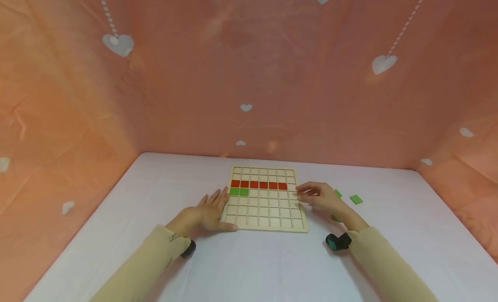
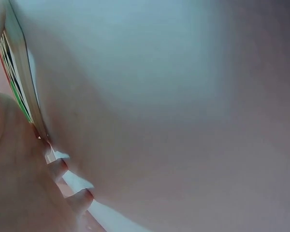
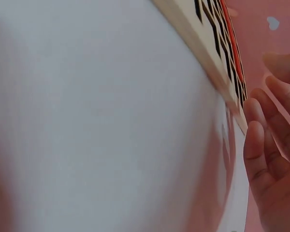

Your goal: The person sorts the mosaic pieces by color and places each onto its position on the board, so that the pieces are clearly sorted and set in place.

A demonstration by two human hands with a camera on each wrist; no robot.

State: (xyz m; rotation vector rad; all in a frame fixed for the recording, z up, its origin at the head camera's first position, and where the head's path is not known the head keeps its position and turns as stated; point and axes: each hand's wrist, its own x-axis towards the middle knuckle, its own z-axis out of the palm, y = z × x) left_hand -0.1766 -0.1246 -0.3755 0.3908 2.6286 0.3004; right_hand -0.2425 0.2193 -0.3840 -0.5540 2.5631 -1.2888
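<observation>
A pale wooden grid board (image 1: 268,227) lies flat on the table. Across one of its upper rows runs a line of several red square tiles (image 1: 254,184). Two green tiles (image 1: 239,191) sit at the left end of the row below. Along the board's left side rests my left hand (image 1: 208,215), fingers spread and straight, thumb at the near left corner. My right hand (image 1: 320,199) hovers at the right edge, fingers loosely bent. In the right wrist view, no tile shows between the right fingers (image 3: 255,140).
Three loose green tiles lie right of the board: one (image 1: 355,199) in full view, another (image 1: 337,193) behind the right hand, a third (image 1: 336,218) partly covered by the wrist. The white-covered table (image 1: 264,267) meets a pink cloth backdrop (image 1: 249,77) with hearts.
</observation>
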